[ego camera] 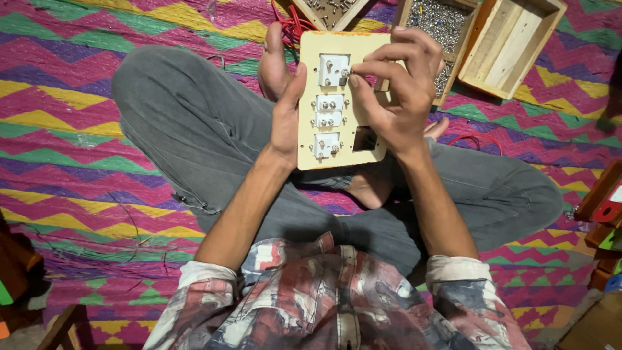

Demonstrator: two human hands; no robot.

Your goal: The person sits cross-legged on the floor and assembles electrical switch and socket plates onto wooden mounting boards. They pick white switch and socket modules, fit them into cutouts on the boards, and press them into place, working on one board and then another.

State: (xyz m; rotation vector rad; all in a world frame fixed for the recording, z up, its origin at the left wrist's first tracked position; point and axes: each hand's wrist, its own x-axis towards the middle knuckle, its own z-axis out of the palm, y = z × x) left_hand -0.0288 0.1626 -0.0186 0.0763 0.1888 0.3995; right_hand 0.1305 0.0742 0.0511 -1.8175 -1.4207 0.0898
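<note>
between left hand and right hand sits the wooden switchboard.

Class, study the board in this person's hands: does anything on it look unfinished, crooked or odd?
One thing stands out: the pale board carries three white socket modules in a column, but a square cut-out beside the lowest one is empty. The left hand steadies the board; the right hand pinches at the top module.

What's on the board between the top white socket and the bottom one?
In the head view, a middle white socket sits between the top socket and bottom socket on the board.
</note>
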